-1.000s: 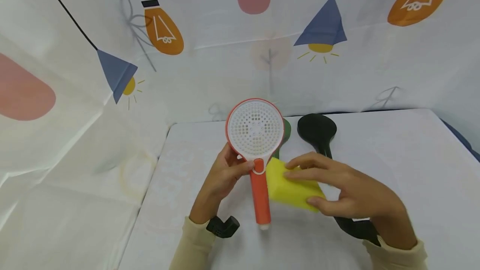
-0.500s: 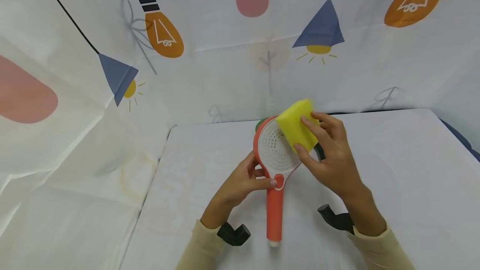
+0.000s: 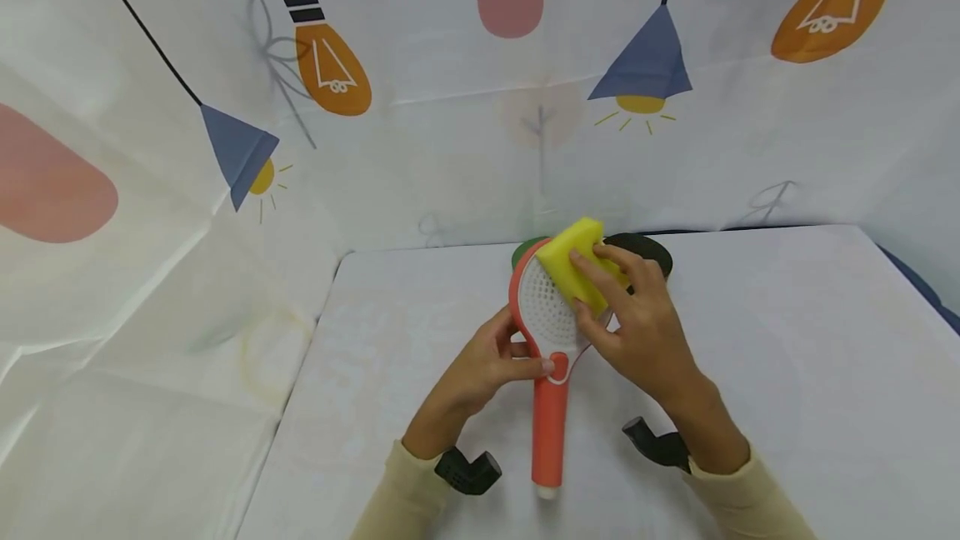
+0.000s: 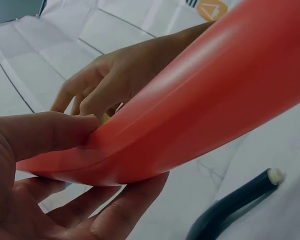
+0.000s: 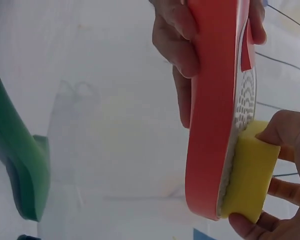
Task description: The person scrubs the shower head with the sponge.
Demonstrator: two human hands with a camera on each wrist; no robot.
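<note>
In the head view my left hand grips an orange-red shower head at its neck, thumb beside the orange button, with the white perforated face turned up. My right hand holds a yellow sponge between thumb and fingers. The sponge covers the upper right of the face. From the right wrist, the sponge lies flat against the nozzle face, near the far end of the shower head. In the left wrist view the left thumb lies on top of the shower head, fingers beneath.
Behind the held shower head, a green shower head and a dark one lie on the white table. The green shower head shows at the left in the right wrist view. A printed white sheet hangs behind the table.
The shower head has moved right and toward me. The sponge has gone from beside the handle up onto the nozzle face, then shifted slightly down and left across it.
</note>
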